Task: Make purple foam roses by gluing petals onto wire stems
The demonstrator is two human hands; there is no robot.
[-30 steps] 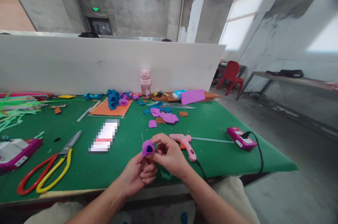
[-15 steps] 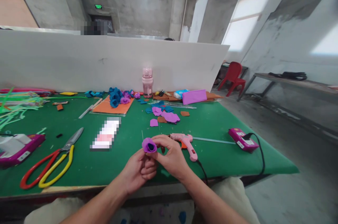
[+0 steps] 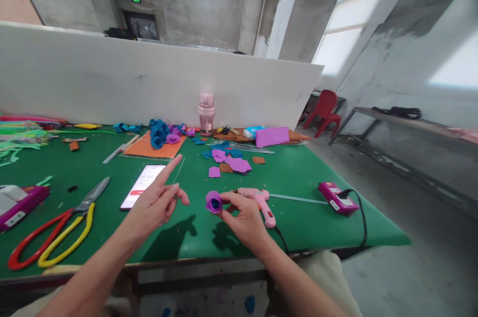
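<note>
My right hand (image 3: pixel 242 218) pinches a rolled purple paper flower (image 3: pixel 213 202) with a dark blue centre and holds it above the green table. Apart from it, my left hand (image 3: pixel 157 203) hovers with the index finger stretched out and the other fingers loosely bent, and nothing shows in it. Below and behind that hand lies a lit phone (image 3: pixel 137 188), partly covered by it. A pink glue gun (image 3: pixel 261 198) rests just beyond my right hand, its body partly hidden. A thin pale strand (image 3: pixel 179 170) shows by my left index finger; whether it touches cannot be told.
Scissors (image 3: pixel 87 202) with red and yellow handles lie at left. Purple petal pieces (image 3: pixel 239 164) and a bunch of blue flowers (image 3: pixel 159 134) lie farther back, near a pink bottle (image 3: pixel 206 114). A purple power strip (image 3: pixel 338 198) with a black cord sits at right.
My left hand has let go of the purple flower and moved left toward the phone, its index finger now extended. My right hand keeps hold of the flower.
</note>
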